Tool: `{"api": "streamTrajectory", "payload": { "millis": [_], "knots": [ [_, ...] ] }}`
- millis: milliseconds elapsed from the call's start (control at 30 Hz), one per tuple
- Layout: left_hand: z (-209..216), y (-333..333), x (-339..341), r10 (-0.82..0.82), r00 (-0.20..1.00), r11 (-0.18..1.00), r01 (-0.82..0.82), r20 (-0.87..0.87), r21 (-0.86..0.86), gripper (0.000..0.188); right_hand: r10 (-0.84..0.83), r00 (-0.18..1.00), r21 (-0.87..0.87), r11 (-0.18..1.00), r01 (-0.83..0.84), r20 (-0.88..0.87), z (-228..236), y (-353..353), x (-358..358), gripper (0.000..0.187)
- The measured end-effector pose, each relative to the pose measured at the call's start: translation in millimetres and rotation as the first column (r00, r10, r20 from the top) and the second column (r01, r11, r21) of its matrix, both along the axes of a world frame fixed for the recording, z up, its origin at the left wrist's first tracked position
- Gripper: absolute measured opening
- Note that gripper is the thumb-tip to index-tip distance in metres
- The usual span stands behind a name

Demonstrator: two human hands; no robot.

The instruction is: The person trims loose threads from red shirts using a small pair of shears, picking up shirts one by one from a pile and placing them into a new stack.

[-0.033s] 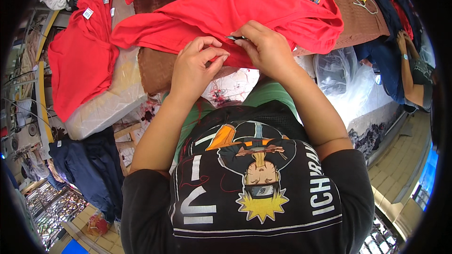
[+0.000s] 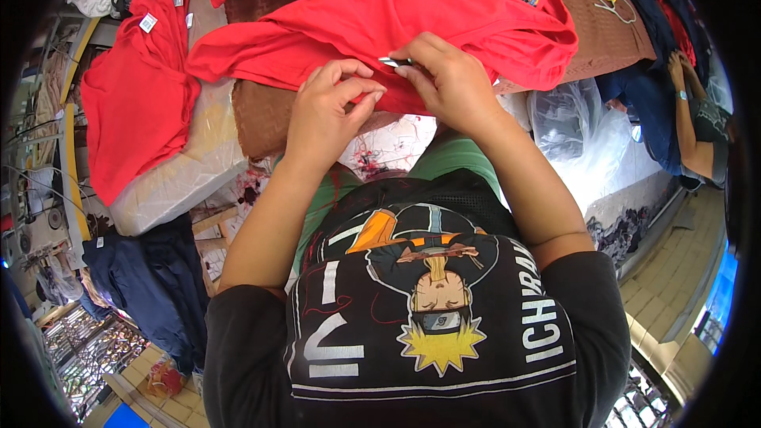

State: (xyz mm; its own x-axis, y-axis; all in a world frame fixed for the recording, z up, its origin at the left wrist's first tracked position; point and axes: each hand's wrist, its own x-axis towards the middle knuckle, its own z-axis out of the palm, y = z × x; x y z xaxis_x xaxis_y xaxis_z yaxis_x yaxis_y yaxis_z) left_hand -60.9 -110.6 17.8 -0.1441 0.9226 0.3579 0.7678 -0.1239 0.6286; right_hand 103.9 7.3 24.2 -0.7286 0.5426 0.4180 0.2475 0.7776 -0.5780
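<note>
A red garment (image 2: 333, 28) with a dark neck label lies spread in front of me, its near edge hanging toward my lap. Close to that edge, my left hand (image 2: 331, 107) is closed in a pinch, thumb and fingertips meeting on the red cloth; any thread between them is too fine to make out. My right hand (image 2: 445, 79) grips small silver thread snips (image 2: 388, 62) between thumb and fingers. Their pointed tips stick out to the left, just above the cloth and a short way beyond my left fingertips. The rest of the snips is hidden in my palm.
The garment rests on a brown padded surface (image 2: 258, 123). More red garments (image 2: 135, 103) lie on a plastic-wrapped block at left, and dark blue clothing (image 2: 147, 285) hangs below. A clear plastic bag (image 2: 571, 127) and another person's arm (image 2: 688, 123) are at right.
My right hand has shifted slightly upward and turned, so more of the snips' silver tips show. The left hand has barely moved.
</note>
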Motion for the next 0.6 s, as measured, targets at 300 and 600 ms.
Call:
{"api": "streamTrajectory", "payload": {
  "millis": [300, 600],
  "knots": [
    [20.6, 46.2, -4.1, -0.219, 0.774, 0.971, 0.231, 0.595, 0.057, 0.009, -0.004, 1.0, -0.264, 0.965, 0.002, -0.004, 25.8, 22.9, 26.4, 0.018],
    [29.2, 55.1, 23.7, 0.014, 0.467, 0.957, 0.252, 0.884, -0.148, 0.013, -0.184, 0.981, -0.052, 0.982, 0.181, -0.058, 36.2, 15.4, 45.7, 0.026]
  ]
}}
